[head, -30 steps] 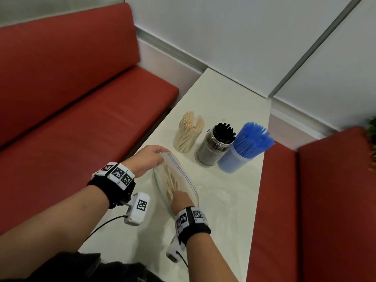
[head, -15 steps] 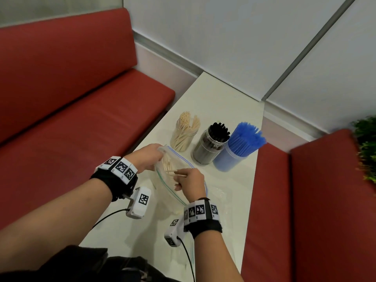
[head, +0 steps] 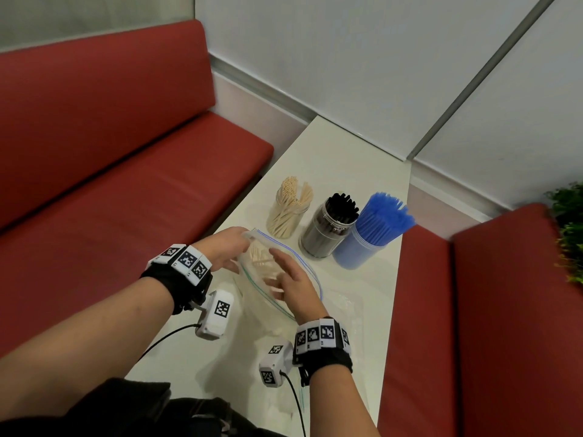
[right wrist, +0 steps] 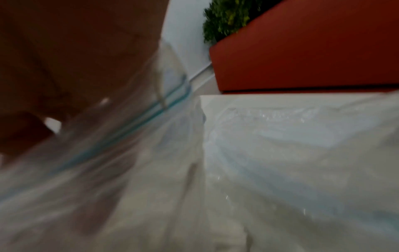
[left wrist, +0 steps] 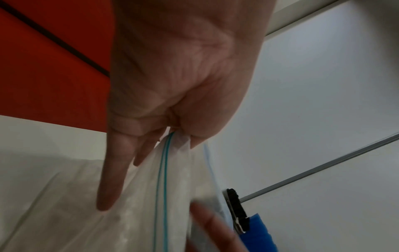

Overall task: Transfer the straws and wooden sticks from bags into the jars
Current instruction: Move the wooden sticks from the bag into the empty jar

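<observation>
the left hand (head: 227,249) pinches the bag (head: 274,279) rim, holding its mouth up on the table (head: 347,159). the right hand (head: 291,283), fingers spread, reaches in for the sticks (head: 260,258); next, gather them for the stick jar (head: 287,212).

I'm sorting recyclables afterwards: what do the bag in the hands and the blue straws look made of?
The clear zip-top bag: thin glossy plastic film, judging by its wrinkles, see-through walls and coloured seal strip. The bright blue straws: probably smooth plastic tubes, given their uniform saturated colour, though coated paper cannot be ruled out.
</observation>
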The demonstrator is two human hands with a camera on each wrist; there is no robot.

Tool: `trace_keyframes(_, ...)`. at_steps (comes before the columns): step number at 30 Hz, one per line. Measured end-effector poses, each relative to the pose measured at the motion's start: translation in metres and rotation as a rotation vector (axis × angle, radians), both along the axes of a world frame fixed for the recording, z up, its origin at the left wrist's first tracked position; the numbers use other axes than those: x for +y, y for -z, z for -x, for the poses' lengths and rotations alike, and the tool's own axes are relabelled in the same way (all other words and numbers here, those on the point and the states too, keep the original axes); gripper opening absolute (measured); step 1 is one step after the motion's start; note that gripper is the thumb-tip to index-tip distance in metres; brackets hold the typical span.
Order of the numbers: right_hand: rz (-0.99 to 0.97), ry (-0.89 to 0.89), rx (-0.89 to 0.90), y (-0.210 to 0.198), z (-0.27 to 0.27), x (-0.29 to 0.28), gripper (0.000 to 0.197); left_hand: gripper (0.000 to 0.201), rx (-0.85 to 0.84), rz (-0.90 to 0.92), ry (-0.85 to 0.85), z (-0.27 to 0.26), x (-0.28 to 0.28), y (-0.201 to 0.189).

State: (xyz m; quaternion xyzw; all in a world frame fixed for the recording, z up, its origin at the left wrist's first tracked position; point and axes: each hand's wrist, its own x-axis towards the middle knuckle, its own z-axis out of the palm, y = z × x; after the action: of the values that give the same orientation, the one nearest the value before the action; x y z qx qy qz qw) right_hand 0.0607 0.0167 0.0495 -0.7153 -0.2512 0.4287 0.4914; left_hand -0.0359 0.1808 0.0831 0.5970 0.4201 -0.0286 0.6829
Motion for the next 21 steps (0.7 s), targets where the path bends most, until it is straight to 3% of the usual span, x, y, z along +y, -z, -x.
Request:
trace_keyframes(4,0.477,-0.244,-0.364,0.012,-0.010,-0.008,0.046,0.039,0.116,0.117,-0.082,0.009,0.004,0.015)
trace_keyframes(6,0.641,-0.399,-0.423,0.021,-0.006,-0.005,0.051,0.050,0.164,0.180,-0.094,0.016,0.003,0.028)
trace_keyframes(8,0.682,-0.452,-0.397,0.028,0.002,0.002,0.072,0.054,0.197,0.247,0.062,0.024,-0.002,0.037)
trace_keyframes(10,0.712,-0.487,-0.421,0.033,0.013,0.011,0.071,0.043,0.215,0.294,0.221,0.032,-0.012,0.045)
trace_keyframes(12,0.781,-0.539,-0.486,0.041,0.024,0.018,0.060,0.035,0.181,0.332,0.163,0.035,-0.020,0.056)
trace_keyframes(14,0.823,-0.523,-0.516,0.048,0.032,0.022,0.059,0.032,0.148,0.253,0.091,0.035,-0.022,0.065)
trace_keyframes(17,0.808,-0.505,-0.521,0.053,0.037,0.026,0.050,0.021,0.165,0.140,0.115,0.039,-0.018,0.068)
trace_keyframes(21,0.741,-0.349,-0.357,0.053,0.031,0.029,0.045,0.028,0.142,0.053,0.022,0.043,-0.004,0.073)
